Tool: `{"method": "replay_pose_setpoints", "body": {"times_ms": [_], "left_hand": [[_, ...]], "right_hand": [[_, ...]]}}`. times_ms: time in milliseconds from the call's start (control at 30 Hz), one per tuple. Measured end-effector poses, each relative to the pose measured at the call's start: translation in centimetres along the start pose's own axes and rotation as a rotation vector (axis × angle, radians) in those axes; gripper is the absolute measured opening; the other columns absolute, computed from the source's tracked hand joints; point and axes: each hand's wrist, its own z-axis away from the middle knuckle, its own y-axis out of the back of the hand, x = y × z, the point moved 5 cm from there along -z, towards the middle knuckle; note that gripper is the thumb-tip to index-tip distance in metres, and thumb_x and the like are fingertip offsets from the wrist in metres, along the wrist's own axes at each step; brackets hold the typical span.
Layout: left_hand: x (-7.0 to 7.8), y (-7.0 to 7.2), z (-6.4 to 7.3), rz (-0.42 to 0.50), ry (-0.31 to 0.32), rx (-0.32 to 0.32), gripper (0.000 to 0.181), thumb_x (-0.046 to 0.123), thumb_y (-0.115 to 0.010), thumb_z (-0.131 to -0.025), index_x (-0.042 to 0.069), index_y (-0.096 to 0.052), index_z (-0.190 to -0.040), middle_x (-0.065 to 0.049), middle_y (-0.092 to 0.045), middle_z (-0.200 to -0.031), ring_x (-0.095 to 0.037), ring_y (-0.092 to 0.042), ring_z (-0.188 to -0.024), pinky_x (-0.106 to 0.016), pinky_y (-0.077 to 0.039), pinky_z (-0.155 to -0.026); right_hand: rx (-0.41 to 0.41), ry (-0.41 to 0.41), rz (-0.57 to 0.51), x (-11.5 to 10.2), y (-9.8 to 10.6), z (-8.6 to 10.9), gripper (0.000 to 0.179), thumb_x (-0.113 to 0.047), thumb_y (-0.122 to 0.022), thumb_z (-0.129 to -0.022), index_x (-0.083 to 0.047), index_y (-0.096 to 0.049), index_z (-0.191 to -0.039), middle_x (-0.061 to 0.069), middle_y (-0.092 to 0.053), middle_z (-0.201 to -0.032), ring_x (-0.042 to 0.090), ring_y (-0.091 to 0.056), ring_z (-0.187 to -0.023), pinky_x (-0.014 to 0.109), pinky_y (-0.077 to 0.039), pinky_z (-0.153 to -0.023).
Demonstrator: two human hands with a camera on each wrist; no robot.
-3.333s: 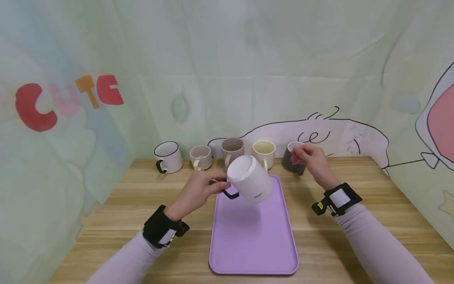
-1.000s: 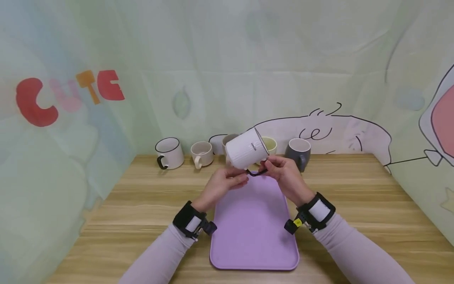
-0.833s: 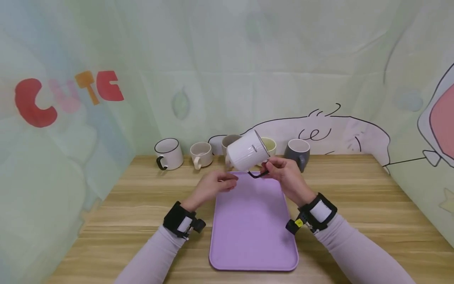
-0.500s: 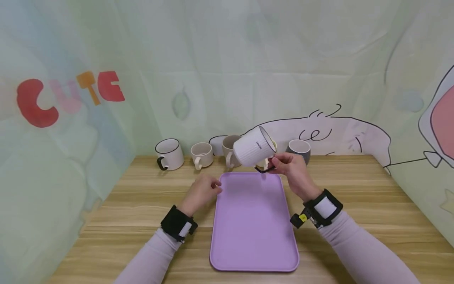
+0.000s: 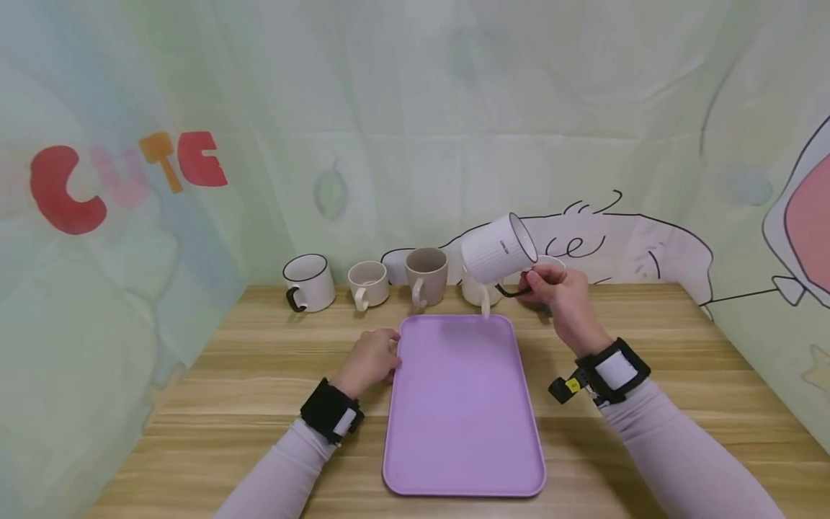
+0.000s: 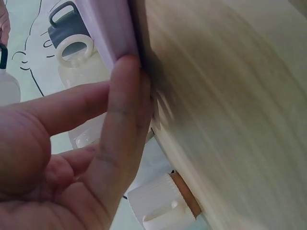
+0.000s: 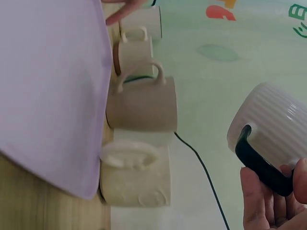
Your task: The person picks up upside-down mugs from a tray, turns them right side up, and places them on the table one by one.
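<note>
My right hand (image 5: 567, 303) pinches the black handle (image 7: 261, 165) of a white ribbed mug (image 5: 494, 250). The mug is raised and tilted over the back right of the tray, its dark-rimmed mouth facing up and to the right. On the wooden table lies a light purple tray (image 5: 463, 418). Beside its left edge, near the back corner, is my left hand (image 5: 368, 360); in the left wrist view a fingertip touches the tray's rim (image 6: 108, 28), with the fingers fairly straight.
Along the back wall stand a white mug with a black handle (image 5: 309, 285), a small beige cup (image 5: 368, 281), a taupe mug (image 5: 428, 274) and a cream mug (image 5: 478, 292). My right hand mostly covers a dark grey mug (image 6: 67, 31) at the row's right end.
Earlier my left hand held the white mug's handle; my right hand took it over and carried it right and upward. My left hand let go and moved to the tray's left edge.
</note>
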Motion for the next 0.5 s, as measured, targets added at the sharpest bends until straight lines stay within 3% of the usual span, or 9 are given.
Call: {"method": "replay_pose_setpoints", "body": {"times_ms": [200, 500], "left_hand": [[0.2, 0.0, 0.0, -0.002, 0.012, -0.002, 0.049, -0.007, -0.063, -0.079, -0.006, -0.054, -0.127, -0.009, -0.063, -0.059, -0.019, -0.062, -0.046, -0.020, -0.042, -0.038], [0.4, 0.0, 0.1, 0.006, 0.023, -0.012, 0.048, -0.008, -0.061, -0.080, -0.007, -0.054, -0.128, -0.008, -0.061, -0.058, -0.017, -0.061, -0.046, -0.021, -0.044, -0.039]], "right_hand": [[0.092, 0.031, -0.025, -1.0, 2.7, -0.6, 0.011, -0.002, -0.063, -0.090, 0.008, -0.064, -0.095, 0.004, -0.067, -0.078, 0.014, -0.064, -0.074, 0.025, -0.060, -0.066], [0.240, -0.040, -0.085, -1.9, 7.5, -0.9, 0.010, -0.002, -0.065, -0.089, 0.007, -0.067, -0.091, 0.005, -0.066, -0.076, 0.016, -0.063, -0.072, 0.028, -0.060, -0.066]]}}
